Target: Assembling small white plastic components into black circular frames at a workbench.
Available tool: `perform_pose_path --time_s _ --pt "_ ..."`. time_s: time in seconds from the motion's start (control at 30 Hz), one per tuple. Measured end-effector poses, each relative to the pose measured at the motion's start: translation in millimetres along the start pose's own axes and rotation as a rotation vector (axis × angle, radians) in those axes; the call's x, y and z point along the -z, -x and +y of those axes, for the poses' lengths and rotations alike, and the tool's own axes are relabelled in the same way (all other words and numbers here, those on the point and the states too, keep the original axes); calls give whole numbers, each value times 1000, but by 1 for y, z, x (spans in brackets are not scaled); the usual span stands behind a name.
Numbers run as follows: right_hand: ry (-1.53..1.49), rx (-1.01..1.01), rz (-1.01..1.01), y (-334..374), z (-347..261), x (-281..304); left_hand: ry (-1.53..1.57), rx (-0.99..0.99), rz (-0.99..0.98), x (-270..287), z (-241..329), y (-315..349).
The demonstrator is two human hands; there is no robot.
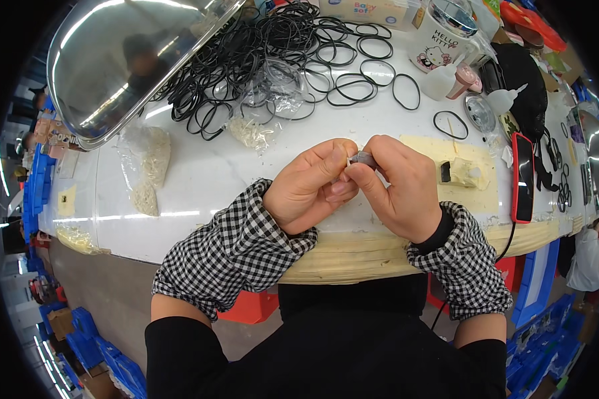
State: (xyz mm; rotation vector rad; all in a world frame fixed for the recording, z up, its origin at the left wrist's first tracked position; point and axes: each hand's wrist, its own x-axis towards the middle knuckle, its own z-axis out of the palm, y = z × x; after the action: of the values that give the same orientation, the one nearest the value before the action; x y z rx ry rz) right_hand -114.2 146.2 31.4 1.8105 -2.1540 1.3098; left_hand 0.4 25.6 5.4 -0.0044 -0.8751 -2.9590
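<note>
Over the near middle of the table my two hands meet at the fingertips. My right hand (404, 189) is closed in a pinch around a small grey piece (363, 158), mostly covered by the fingers. My left hand (316, 183) is closed too, its thumb and forefinger pinching against the piece's left end. A tiny pale bit shows there, too small to name. Black rubber-like rings (406, 92) lie beyond my hands, heaped at the back left. To the right, a crumpled yellowish wad with a black end (464, 173) sits on a pale yellow sheet (479, 199).
Clear bags of small pale parts (154, 163) lie at left, under a big transparent cover (106, 66). A white mug (439, 43), squeeze bottles (438, 82) and a red-cased phone (522, 177) stand or lie at right. Yellow tape (353, 256) covers the table's front edge.
</note>
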Motion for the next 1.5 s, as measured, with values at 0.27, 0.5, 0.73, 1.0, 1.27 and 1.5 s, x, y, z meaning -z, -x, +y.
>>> perform_pose_path --time_s 0.27,0.5,0.73,1.0,1.27,1.5 --pt "-26 12 -37 -1 0 3 -24 -13 -16 -1 1 -1" --pt "15 -90 -92 -5 6 8 76 -182 258 16 23 -6" --pt "34 1 -386 8 11 -3 177 -220 492 18 29 -6" --pt "188 -3 -369 8 7 -10 36 -150 531 20 27 -5" --pt "-187 -19 36 -6 5 2 -164 186 291 -8 16 -2" --pt "-214 -48 31 -6 2 3 -103 96 153 4 13 -1"
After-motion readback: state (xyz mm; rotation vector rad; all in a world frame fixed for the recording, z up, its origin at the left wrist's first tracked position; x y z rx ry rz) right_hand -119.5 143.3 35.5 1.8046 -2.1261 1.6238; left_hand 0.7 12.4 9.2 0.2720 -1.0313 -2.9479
